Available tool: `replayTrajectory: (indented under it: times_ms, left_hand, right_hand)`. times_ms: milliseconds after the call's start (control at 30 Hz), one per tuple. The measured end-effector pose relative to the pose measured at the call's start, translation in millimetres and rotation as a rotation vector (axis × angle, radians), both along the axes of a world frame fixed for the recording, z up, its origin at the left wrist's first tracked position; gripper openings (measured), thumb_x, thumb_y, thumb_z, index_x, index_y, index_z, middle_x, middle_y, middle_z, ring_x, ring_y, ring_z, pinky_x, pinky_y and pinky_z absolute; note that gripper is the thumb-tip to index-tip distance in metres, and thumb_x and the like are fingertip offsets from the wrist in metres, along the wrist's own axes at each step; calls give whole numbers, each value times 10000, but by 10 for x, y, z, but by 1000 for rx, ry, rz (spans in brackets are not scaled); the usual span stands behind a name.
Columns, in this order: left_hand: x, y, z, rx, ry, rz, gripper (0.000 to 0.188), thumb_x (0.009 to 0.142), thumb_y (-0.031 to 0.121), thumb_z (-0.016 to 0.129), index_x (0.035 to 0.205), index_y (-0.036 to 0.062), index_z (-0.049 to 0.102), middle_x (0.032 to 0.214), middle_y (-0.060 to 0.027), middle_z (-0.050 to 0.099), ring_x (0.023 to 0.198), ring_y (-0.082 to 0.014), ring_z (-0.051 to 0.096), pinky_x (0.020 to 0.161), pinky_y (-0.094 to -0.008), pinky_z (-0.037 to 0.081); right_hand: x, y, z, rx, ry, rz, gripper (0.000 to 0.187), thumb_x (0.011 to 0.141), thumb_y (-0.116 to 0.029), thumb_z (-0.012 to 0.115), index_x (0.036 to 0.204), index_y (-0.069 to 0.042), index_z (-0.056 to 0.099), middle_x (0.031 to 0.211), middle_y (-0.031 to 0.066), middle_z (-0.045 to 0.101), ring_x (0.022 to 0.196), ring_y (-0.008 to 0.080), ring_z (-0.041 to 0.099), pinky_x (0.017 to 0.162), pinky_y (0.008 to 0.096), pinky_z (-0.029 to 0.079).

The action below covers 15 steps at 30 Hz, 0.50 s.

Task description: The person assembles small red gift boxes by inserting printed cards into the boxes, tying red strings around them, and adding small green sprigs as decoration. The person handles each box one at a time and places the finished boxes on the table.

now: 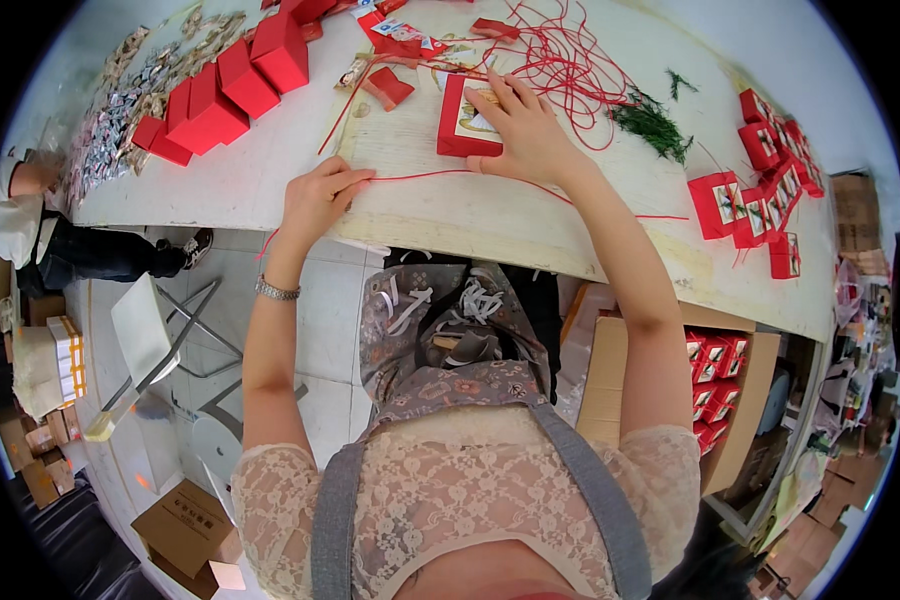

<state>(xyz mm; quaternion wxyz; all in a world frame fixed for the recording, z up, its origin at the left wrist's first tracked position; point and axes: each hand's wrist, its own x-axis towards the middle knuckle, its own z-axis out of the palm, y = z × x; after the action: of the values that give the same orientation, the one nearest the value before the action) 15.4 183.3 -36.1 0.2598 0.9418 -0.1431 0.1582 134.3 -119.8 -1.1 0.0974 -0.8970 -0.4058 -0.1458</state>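
A red gift box [452,112] with a pale printed panel sits on the worktable, a little right of centre. My right hand [532,132] spans it, fingers spread over the top and thumb at its near edge. To the left, my left hand [315,200] pinches a thin red cord [420,176] between thumb and fingertips. This cord runs rightward in front of the box, passes by my right thumb and wrist, and ends loose on the table. A short tail hangs beneath my left hand. My right palm hides part of the box.
Tangled red cord [570,70] and green sprigs [652,122] lie beyond the box. Red boxes [240,85] and small wrapped packets [135,100] cover the far left; decorated boxes [715,205] stand right. A carton [750,400] holds more below. Another person [30,215] is at far left.
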Motion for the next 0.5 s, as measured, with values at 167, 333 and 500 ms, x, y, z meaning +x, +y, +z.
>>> replayTrajectory:
  times_ms: [167,333,500]
  left_hand:
    - [23,-10,11,14,-1,1,142,845,206,681,965,164,745,732,4,571,584,-151,586,538,-294,456]
    - [26,-18,-37,13,-48,-8,149,847,217,681,972,165,744,736,-6,574,599,-170,585,543,-299,455]
    - [9,-15,31,61,26,16,197,880,168,660,1060,124,726,756,-27,612,597,-136,566,550,-271,439]
  right_hand:
    - [131,2,97,114,195,-22,793,671,-413,798,1374,-181,513,1400,184,423,1260,374,388,1035,456,382]
    - [-379,-27,59,201,142,61,737,646,-350,822,1313,-166,571,1354,205,444,1236,401,399,1016,462,404]
    - [-648,-98,30,299,-24,-41,686,643,-320,820,1256,-113,592,1321,186,485,1222,387,432,1010,471,405]
